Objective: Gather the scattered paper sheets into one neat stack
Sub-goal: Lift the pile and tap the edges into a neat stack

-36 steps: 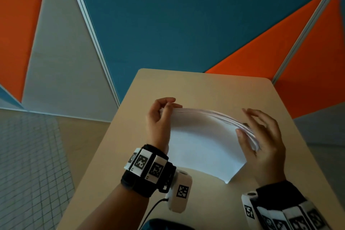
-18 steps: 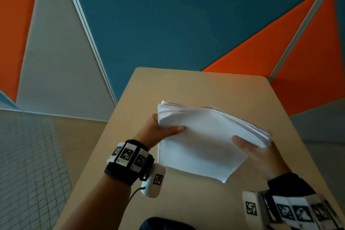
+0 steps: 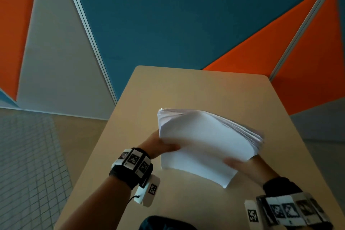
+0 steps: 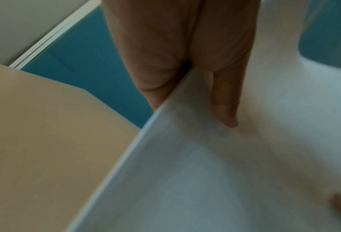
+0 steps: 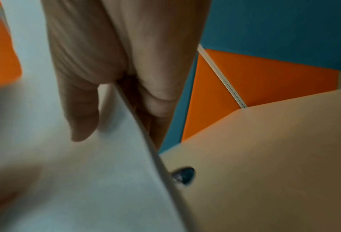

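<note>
A thick bundle of white paper sheets [image 3: 203,142] is raised on edge over the beige table [image 3: 196,87], its lower corner near the tabletop. My left hand [image 3: 164,145] grips the bundle's left edge, thumb on the near face. My right hand [image 3: 244,166] grips the right edge the same way. In the left wrist view the left hand's thumb [image 4: 225,100] lies on the paper sheets [image 4: 225,172], the other fingers behind. In the right wrist view the right hand's thumb [image 5: 80,109] presses the paper sheets [image 5: 86,172]. The far edges fan out unevenly.
Blue, orange and grey wall panels [image 3: 168,15] stand right behind the table's far edge. A tiled floor [image 3: 28,164] lies to the left of the table. A small dark round thing [image 5: 184,175] shows on the tabletop in the right wrist view.
Both hands shifted from the top of the bundle to its side edges and tilted it up off the table. The bundle rose and its far edge now points upward.
</note>
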